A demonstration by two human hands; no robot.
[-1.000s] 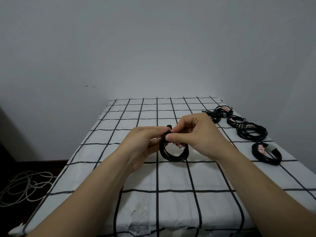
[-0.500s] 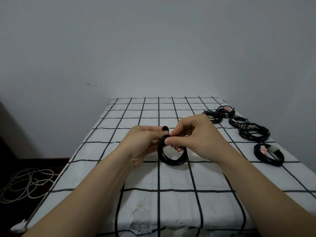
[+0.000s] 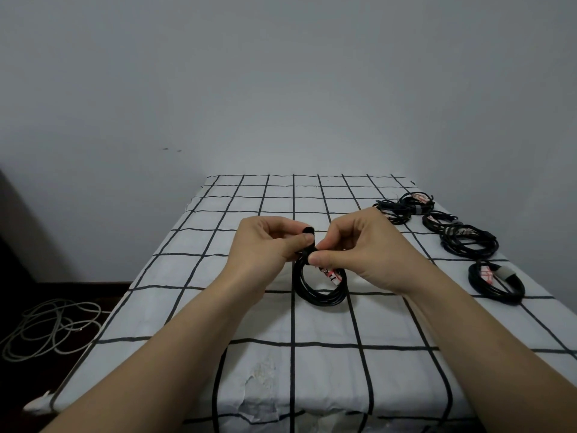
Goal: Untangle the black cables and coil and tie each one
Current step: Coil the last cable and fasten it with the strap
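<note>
The person's forearms reach out over a surface (image 3: 193, 295) draped in a white cloth with a black grid, and the two hands meet above its middle. Between them hangs a small coil of thin black cable (image 3: 321, 300), wound into several loops. Its top is caught between the hands, and its lower arc sits at the cloth; whether it actually touches I cannot tell.

The left hand (image 3: 265, 245) has its fingers curled in, with the thumb pressed against the top of the coil. The right hand (image 3: 365, 248) pinches the same spot from the other side, thumb tip forward and forefinger bent over it. A short black end (image 3: 309, 230) pokes up just above the left thumb, between the two hands. A red-and-white paper label (image 3: 331, 275) shows inside the loop, under the right hand.

Along the right edge of the surface lies a line of other coiled black cables (image 3: 468, 245), well apart from the hands. The nearest coil (image 3: 499, 295) carries a grey wrap (image 3: 504, 271) and a red-and-white tag. The farthest ones sit close together near the back corner.

On the dark floor to the left lies a loose heap of pale cable (image 3: 50, 329). A plain grey wall (image 3: 281, 89) rises behind the surface.
</note>
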